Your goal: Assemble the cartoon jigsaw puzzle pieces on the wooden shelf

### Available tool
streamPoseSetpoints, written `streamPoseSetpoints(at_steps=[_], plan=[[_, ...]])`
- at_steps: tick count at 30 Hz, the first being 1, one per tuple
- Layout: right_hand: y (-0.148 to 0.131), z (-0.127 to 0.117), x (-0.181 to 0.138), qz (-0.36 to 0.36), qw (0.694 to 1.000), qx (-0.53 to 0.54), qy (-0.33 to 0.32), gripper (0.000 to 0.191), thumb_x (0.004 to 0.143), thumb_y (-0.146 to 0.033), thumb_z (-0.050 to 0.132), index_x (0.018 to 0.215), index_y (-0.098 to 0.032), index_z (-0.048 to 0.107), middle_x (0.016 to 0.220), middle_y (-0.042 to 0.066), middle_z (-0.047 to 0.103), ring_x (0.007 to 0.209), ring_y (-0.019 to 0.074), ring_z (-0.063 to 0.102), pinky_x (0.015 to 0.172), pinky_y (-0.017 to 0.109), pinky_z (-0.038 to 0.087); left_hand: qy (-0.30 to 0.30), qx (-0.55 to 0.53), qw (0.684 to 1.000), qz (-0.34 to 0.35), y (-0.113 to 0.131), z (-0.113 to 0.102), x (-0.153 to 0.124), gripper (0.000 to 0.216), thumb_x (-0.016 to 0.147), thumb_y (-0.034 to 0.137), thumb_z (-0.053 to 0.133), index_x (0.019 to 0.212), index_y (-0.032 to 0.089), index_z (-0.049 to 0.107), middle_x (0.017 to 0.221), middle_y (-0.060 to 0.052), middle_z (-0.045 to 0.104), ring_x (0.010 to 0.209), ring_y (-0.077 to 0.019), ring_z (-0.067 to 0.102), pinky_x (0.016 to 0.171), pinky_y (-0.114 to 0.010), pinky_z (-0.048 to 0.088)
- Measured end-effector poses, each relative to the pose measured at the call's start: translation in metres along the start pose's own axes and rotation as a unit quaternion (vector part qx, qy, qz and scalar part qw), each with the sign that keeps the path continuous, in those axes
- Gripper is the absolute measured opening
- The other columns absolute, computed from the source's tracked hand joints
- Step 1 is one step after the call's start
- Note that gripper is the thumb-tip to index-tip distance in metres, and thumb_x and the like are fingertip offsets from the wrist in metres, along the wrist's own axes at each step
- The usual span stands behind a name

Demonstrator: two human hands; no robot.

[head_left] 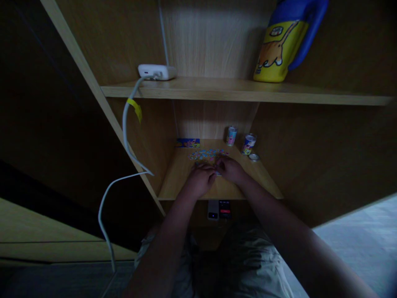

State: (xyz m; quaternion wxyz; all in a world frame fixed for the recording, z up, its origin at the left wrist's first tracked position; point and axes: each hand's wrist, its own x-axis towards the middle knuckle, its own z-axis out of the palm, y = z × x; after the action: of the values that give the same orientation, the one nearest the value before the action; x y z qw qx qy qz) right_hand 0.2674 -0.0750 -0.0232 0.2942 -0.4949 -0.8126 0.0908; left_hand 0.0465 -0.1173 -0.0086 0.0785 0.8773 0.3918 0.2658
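My left hand (pixel 200 177) and my right hand (pixel 230 169) rest side by side on a low wooden shelf (pixel 176 184), their fingers curled together over a small piece between them that is too small to name. Just beyond the fingertips lies a scatter of colourful small jigsaw pieces (pixel 206 155). A blue and yellow picture card (pixel 187 142) leans at the back of the shelf. Both forearms reach forward from my lap.
Two small printed tins (pixel 231 135) (pixel 248 143) and a round lid (pixel 254 157) stand at the back right. Two phones (pixel 218 209) lie below the shelf edge. On the upper shelf sit a white charger (pixel 156 71) with its cable (pixel 124 128) and a blue-yellow cushion (pixel 285 39).
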Motion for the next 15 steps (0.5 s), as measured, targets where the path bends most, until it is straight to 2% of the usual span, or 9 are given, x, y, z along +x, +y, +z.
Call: streamPoseSetpoints(at_steps=[6,11,15], plan=[[0.0093,0.0029,0.0017,0.007,1.000,0.027,0.003,0.015,0.102,-0.029,0.074,0.090,-0.023,0.067,0.089,0.002,0.073,0.079,0.0182,0.066,0.077,0.030,0.050,-0.009,0.009,1.000,0.004,0.0014,-0.0014,0.0001,0.024,0.107,0.024,0.066,0.122,0.025,0.085,0.130,-0.008,0.084,0.124,-0.0311,0.072,0.117,-0.054,0.052],[0.0040,0.0015,0.0004,-0.025,0.999,0.008,0.024,0.017,0.105,-0.035,0.074,0.095,-0.023,0.068,0.099,0.007,0.075,0.095,0.0229,0.070,0.088,0.035,0.055,-0.001,0.023,1.000,0.006,0.0010,-0.0012,-0.0015,0.022,0.108,0.025,0.066,0.119,0.025,0.085,0.127,-0.010,0.083,0.122,-0.0323,0.073,0.116,-0.055,0.053],[0.0011,0.0008,-0.0003,-0.014,1.000,0.014,0.021,0.022,0.106,-0.039,0.075,0.093,-0.023,0.068,0.100,0.008,0.075,0.094,0.0233,0.070,0.087,0.035,0.055,-0.010,0.022,1.000,0.001,0.0023,-0.0024,-0.0012,0.021,0.108,0.024,0.065,0.117,0.024,0.084,0.127,-0.011,0.083,0.120,-0.0323,0.075,0.112,-0.053,0.056]])
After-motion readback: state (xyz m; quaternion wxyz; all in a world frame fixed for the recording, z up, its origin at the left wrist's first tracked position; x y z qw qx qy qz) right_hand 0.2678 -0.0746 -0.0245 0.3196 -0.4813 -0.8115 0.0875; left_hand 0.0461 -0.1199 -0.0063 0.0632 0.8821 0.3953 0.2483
